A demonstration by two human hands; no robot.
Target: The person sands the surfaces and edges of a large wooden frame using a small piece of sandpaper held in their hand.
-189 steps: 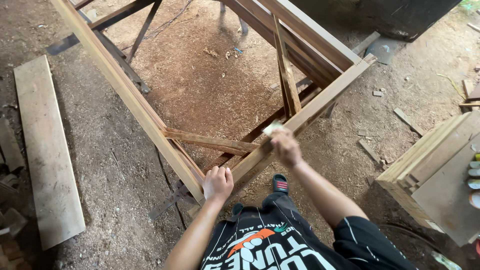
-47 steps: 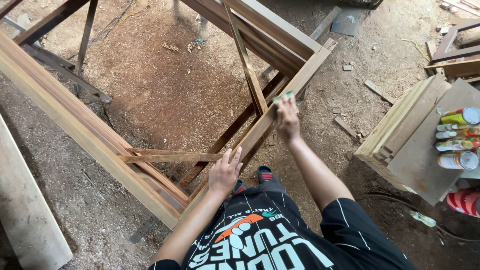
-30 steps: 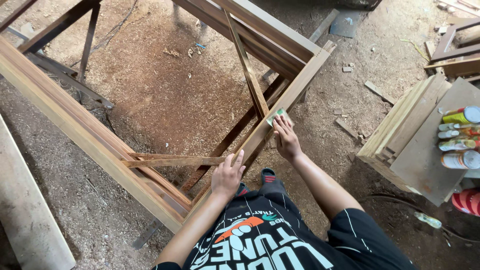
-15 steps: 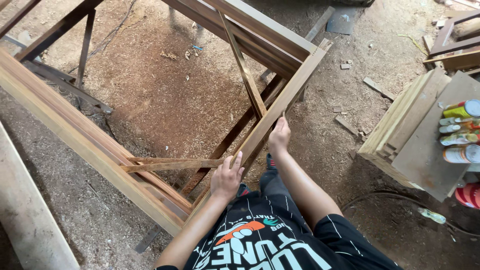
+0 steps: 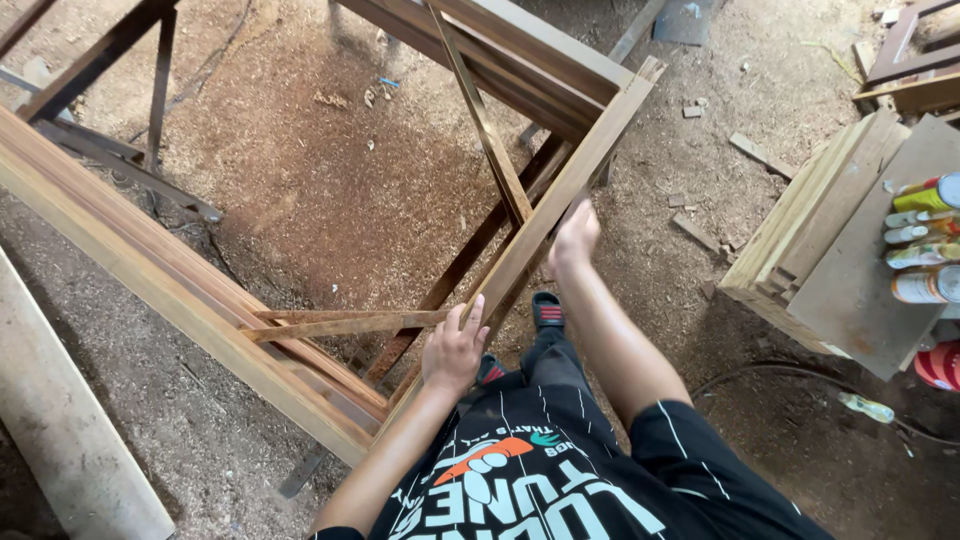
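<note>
Right hand [image 5: 574, 236]: pressed against the outer face of the frame rail [image 5: 560, 195], fingers curled toward the wood. Whether anything sits under the palm cannot be told; the hand covers that spot.
Left hand [image 5: 455, 348]: flat and open, fingers spread, resting on the same rail below the right hand, just where the short diagonal brace [image 5: 345, 324] meets it. It holds nothing; it steadies.
Frame rail: runs up and away from both hands toward the far corner of the large wooden frame [image 5: 150, 270], which stands raised above the floor.
Inward of the grip: a thin upright strip [image 5: 485, 125] leans across the open middle of the frame, close to the right hand.
Below the grip: the person's feet in dark sandals [image 5: 546, 310], directly under the rail.
Outward right: a stack of boards [image 5: 800, 240] carrying several spray cans [image 5: 925, 240], well apart from the hands.
Floor: sawdust [image 5: 330, 180] with loose offcuts.
Risk, splinters: bare palms sliding along raw edges may catch fibres; cause is unprotected skin on rough timber.
Risk, frame shift: sideways pressure from the right hand could rock the frame if the left hand lifts off.
Risk, brace joint: left fingers lie at the brace junction and could be pinched if the brace moves.
Risk, footing: sawdust and offcuts underfoot could cause a slip.
</note>
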